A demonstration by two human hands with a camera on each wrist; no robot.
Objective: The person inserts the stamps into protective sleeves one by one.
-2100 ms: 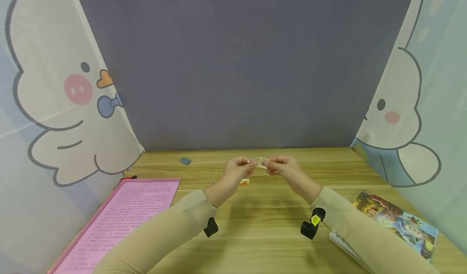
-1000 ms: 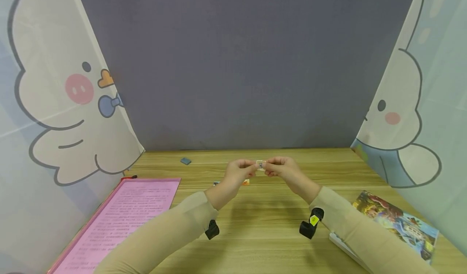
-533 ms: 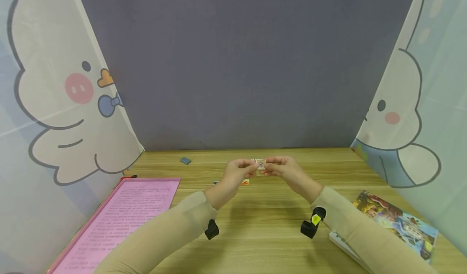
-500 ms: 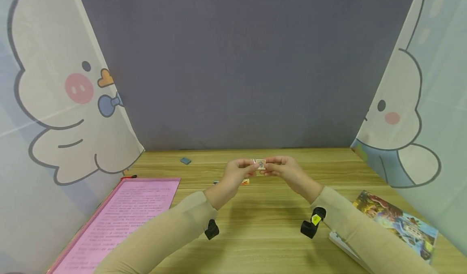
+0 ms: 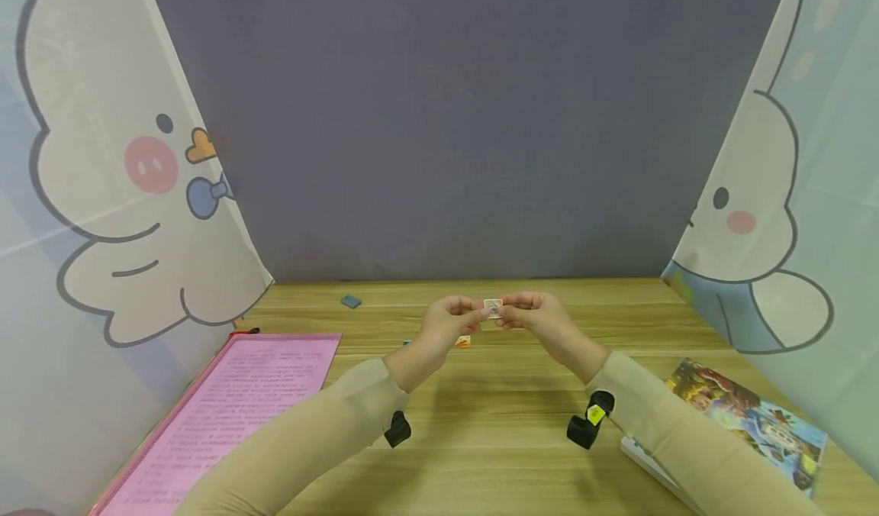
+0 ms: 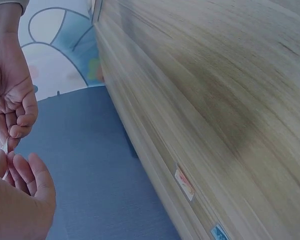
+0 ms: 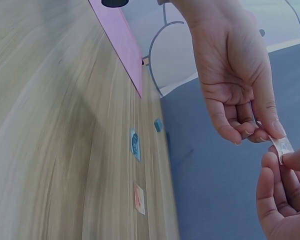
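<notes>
Between my hands, raised above the table, is a small square card with a pale border and a bluish picture. My left hand pinches its left edge between thumb and fingers. On the opposite edge, the thumb and fingers of my right hand pinch it too. The right wrist view shows the card thin and nearly edge-on between the fingertips. Two flat pieces lie on the table below: one red and white, one blue. In the head view my left hand partly covers them.
A small blue block lies toward the back left of the wooden table. At left is a pink sheet of printed text. A colourful illustrated box sits at right, partly under my sleeve. A grey panel stands behind.
The card was tilted between the hands two seconds ago; now it faces the head camera more squarely. Both hands keep their pinch and have barely moved.
</notes>
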